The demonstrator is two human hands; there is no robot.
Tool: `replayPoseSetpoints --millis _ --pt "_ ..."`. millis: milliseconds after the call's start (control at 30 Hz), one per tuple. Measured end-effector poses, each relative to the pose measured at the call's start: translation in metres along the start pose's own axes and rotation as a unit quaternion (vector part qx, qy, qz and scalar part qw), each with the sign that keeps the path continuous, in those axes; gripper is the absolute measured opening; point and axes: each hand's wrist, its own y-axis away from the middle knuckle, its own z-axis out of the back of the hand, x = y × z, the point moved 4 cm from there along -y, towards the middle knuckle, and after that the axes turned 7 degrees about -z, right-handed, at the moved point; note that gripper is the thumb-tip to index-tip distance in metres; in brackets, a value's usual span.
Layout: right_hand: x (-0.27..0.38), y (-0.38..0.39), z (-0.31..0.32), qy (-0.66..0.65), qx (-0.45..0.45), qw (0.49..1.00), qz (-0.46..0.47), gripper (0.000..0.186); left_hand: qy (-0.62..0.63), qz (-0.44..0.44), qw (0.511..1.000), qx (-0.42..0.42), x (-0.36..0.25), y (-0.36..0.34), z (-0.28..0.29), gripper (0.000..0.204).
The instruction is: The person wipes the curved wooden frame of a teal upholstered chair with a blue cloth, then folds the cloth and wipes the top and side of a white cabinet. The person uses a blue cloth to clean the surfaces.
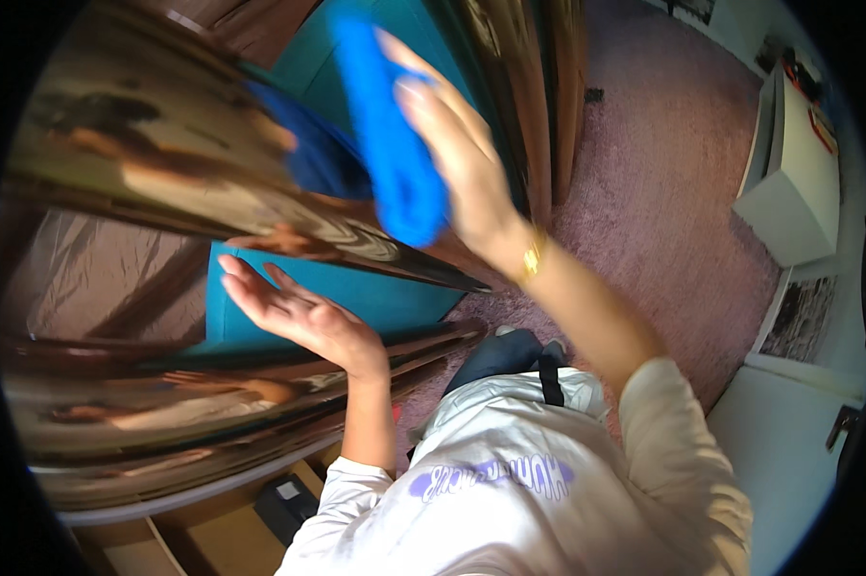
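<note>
1. Blue, folded, soft-looking cloth [390, 144] is up in the right hand [471, 182]; the largest thing around it, the mottled pink carpet [654, 192], spreads on that hand's right. A cloth slipping from a loose grip could land there and pick up fibres.

2. Glossy, dark-brown, mirror-like panel [212, 163] stands to the left of the right hand and just beyond the left hand [308, 312]. The cloth is beside its own blue reflection; blur hides whether the two surfaces touch. Grit caught in the fabric could scratch the shine, and bare fingertips could smear it.

3. Flat turquoise surface [356, 298] shows behind the left hand and, farther up, behind the cloth.

4. White, box-shaped cabinet [793, 202] sits well apart, to the right of the right hand.

5. Pale wooden compartment [212, 533] lies below the left hand, with a small black box [284, 509] inside. A dropped left elbow could knock its rim.

6. As for the hands, the right grips the cloth along one side; the left is wide, palm upturned, holding nothing. Its fingertips are near the panel's lower edge and could bump it if the arm rises carelessly.

7. Gold-coloured bracelet [532, 259] circles the right wrist; swung too close, it might scrape the gloss.
</note>
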Motion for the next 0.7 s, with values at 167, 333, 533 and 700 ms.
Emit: replayPoseSetpoints --millis 167,333,533,700 --pt "0.007 -0.069 -0.055 0.089 0.206 0.974 -0.009 0.054 0.116 0.208 0.971 -0.006 0.065 -0.010 0.005 0.087" --pt "-0.101 -0.024 0.002 0.032 0.194 0.963 -0.186 0.051 0.106 0.207 0.971 -0.054 0.073 -0.012 0.015 0.086" --pt "-0.169 0.022 0.074 0.030 0.139 0.918 -0.370 0.044 0.096 0.210 0.972 -0.039 0.066 -0.022 0.002 0.086" --pt "-0.098 -0.035 -0.003 -0.085 0.220 0.898 -0.372 0.047 0.071 0.228 0.967 -0.086 0.069 -0.015 0.010 0.088"
